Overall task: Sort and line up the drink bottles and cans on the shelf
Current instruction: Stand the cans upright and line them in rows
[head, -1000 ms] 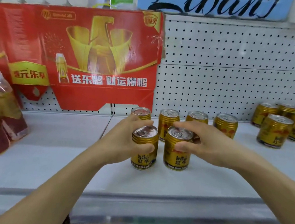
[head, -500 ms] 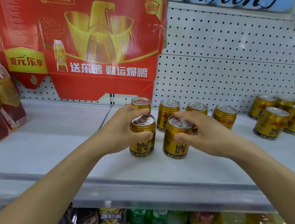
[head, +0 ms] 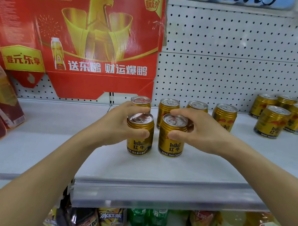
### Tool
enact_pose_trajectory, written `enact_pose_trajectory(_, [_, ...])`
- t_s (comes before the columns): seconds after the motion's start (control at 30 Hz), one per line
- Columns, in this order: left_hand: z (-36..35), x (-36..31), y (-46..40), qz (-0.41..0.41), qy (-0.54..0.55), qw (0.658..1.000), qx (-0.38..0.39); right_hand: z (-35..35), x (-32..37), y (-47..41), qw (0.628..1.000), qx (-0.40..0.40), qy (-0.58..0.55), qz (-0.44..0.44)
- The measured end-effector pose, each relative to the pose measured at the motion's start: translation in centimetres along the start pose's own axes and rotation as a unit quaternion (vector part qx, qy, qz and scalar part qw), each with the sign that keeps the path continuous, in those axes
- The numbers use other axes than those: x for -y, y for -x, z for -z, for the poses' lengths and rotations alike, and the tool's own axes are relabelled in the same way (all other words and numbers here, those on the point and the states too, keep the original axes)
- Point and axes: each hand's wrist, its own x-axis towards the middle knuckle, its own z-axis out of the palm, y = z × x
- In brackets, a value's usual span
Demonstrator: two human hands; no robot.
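Two gold cans are gripped upright on the white shelf (head: pixel 137 169): the left can (head: pixel 139 133) by the left hand (head: pixel 118 126), the right can (head: pixel 172 135) by the right hand (head: pixel 202 132). Four more cans (head: pixel 224 115) apparently stand behind them.

Retail shop: pegboard-backed shelf (head: pixel 27 146) stocked with drink cans (head: pixel 272 121) at 2 o'clock, promotional carton (head: pixel 75 34) at 11 o'clock.

2 bare forearms, left hand (head: pixel 118 126), right hand (head: pixel 204 132)
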Motion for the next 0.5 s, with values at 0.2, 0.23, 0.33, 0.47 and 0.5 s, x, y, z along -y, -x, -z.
enact_pose_trajectory(0.2, [-0.1, 0.04, 0.07, -0.005, -0.007, 1.0, 0.0, -0.08, -0.35, -0.06, 1.0, 0.001, -0.005, 0.0])
enact_pose_trajectory(0.23, [-0.17, -0.01, 0.09, -0.004, -0.008, 1.0, 0.0, -0.07, -0.35, -0.05, 1.0, 0.0, -0.003, 0.001])
enact_pose_trajectory(0.33, [-0.13, -0.24, 0.08, -0.001, -0.017, 1.0, 0.002, -0.06, -0.3, -0.02, 1.0, -0.006, 0.007, 0.007])
enact_pose_trajectory(0.47, [0.09, -0.48, -0.01, 0.004, -0.033, 0.999, 0.004, -0.13, -0.31, 0.03, 1.0, -0.012, 0.007, 0.008])
enact_pose_trajectory(0.5, [0.14, -0.51, -0.05, 0.006, -0.036, 0.999, 0.005, -0.15, -0.3, 0.01, 1.0, -0.013, 0.011, 0.008])
